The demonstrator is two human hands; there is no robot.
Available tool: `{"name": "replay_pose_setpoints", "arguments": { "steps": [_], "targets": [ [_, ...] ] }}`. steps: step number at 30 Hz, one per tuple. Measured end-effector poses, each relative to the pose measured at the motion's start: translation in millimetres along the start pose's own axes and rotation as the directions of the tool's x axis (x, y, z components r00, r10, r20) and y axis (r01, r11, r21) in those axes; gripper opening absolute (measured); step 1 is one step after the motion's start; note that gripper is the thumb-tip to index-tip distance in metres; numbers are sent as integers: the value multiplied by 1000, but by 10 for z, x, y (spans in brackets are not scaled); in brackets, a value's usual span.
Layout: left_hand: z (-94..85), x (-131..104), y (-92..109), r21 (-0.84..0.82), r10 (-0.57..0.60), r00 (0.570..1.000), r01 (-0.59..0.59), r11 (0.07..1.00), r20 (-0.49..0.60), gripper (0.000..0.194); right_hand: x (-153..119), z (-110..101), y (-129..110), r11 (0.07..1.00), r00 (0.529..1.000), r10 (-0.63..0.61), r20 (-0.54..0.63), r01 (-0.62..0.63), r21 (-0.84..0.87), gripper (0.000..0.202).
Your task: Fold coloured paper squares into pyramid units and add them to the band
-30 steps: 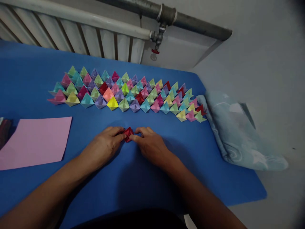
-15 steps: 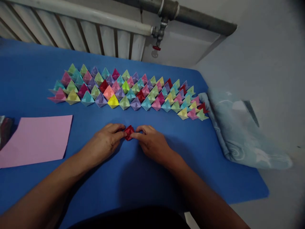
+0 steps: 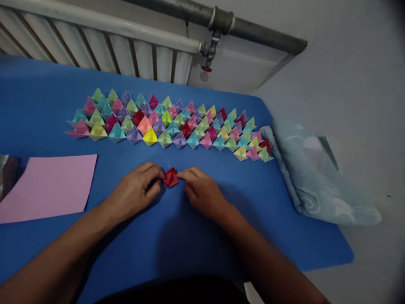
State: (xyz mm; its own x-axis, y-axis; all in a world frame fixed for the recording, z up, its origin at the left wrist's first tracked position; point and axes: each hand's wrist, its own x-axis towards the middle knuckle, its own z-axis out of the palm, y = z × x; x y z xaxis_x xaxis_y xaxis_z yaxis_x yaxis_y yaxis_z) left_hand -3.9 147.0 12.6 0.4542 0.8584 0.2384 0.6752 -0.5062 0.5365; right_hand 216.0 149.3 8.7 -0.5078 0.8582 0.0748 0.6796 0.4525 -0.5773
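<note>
A small folded red paper piece [image 3: 171,177] lies on the blue table [image 3: 126,253] between my two hands. My left hand [image 3: 139,183] has its fingertips at the paper's left corner, pinched on it. My right hand [image 3: 199,188] grips the right corner between bent fingers. Beyond the hands, several rows of folded paper boats [image 3: 164,138] in many colours stand close together across the table.
Pink paper [image 3: 53,185] lies at the left, beside a partly visible dark package [image 3: 8,173]. A folded grey-blue cloth [image 3: 303,169] rests at the right edge. Behind the table are a white radiator [image 3: 123,52] and a pipe with a red valve [image 3: 206,69].
Both thumbs have come off the middle of the red paper, and more of its folded face shows. The camera view has shifted slightly.
</note>
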Motion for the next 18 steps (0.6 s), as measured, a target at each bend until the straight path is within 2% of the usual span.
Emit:
{"name": "replay_pose_setpoints", "arguments": {
  "steps": [2, 5, 8, 11, 14, 18],
  "targets": [
    [-8, -2, 75, -16, -40, 999, 39, 999, -28, 12, 34, 27, 45, 997, 994, 4, -107, 4, 74, 38],
    [64, -16, 157, 11, -76, 995, 77, 997, -69, 22, 141, 102, 104, 992, 978, -49, -203, 71, 102, 40],
    [183, -27, 174, 65, -141, 987, 147, 987, -78, 28, 265, 182, 126, 986, 977, -134, -165, 148, 77, 54],
    [261, -28, 144, 106, -169, 981, 179, 978, -94, 27, 325, 214, 121, 987, 985, -142, -94, 148, 59, 62],
    [259, -27, 95, 90, -170, 980, 179, 980, -104, 25, 302, 185, 128, 991, 991, -116, -74, 120, 57, 62],
    [200, -29, 20, 35, -194, 973, 199, 979, -121, 27, 232, 126, 156, 995, 991, -62, -121, 71, 71, 60]
  ]
}}
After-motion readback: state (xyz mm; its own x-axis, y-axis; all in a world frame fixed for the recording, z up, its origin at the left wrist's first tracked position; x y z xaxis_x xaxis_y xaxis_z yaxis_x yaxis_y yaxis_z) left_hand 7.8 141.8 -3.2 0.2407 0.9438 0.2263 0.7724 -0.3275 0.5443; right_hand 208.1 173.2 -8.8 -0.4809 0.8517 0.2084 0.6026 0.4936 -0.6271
